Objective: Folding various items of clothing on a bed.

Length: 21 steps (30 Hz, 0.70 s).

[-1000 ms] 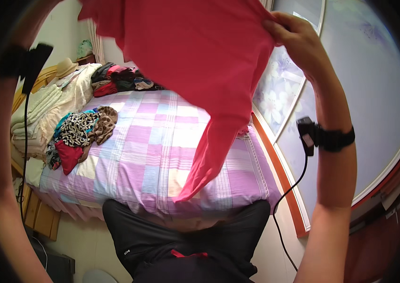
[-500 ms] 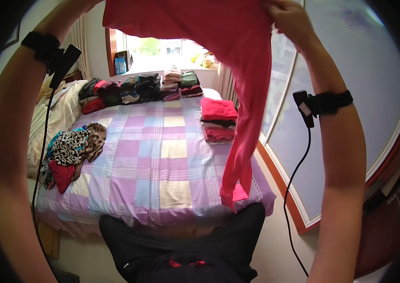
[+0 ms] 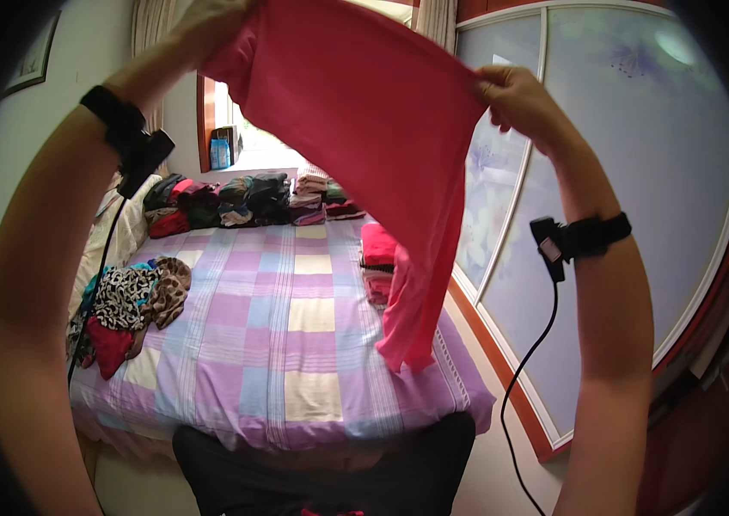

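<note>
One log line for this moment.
left hand: holds pinkish-red garment | right hand: pinches its edge | garment: partly hides folded clothes stack

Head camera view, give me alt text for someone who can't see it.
A pinkish-red garment is held up by the person's left hand and right hand over a checked bed. A loose clothes heap lies at left, a folded stack at right, partly behind the garment, and clothing piles line the far end.
</note>
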### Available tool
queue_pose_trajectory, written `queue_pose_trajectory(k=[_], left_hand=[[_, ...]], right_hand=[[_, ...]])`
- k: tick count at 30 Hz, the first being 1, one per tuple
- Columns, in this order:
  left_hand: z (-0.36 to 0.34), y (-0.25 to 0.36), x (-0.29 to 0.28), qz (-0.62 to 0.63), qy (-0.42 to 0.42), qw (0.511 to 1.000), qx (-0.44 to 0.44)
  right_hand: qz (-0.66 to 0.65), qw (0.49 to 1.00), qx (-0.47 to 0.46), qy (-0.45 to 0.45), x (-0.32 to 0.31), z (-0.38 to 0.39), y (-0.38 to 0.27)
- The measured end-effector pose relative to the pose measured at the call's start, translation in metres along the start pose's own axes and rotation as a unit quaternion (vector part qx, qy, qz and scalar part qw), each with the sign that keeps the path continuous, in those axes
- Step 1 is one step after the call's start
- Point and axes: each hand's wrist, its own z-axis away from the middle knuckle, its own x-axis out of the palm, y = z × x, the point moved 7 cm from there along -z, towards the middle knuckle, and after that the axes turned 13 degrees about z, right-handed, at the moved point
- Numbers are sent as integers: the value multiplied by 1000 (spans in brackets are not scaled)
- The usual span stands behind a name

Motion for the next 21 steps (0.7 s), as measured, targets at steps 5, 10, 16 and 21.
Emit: queue_pose_trajectory(k=[5, 10, 16, 21], left_hand=[[-9, -33, 14, -170, -185, 958, 138], [31, -28, 49, -97, -244, 965, 2], [103, -70, 67, -8, -424, 866, -265], [95, -120, 60, -153, -479, 830, -243]], right_hand=[[-12, 996, 47, -71, 39, -4, 27], [-30, 990, 121, -63, 62, 7, 85], [-7, 986, 150, -78, 87, 23, 103], [-19, 979, 143, -142, 120, 31, 116]])
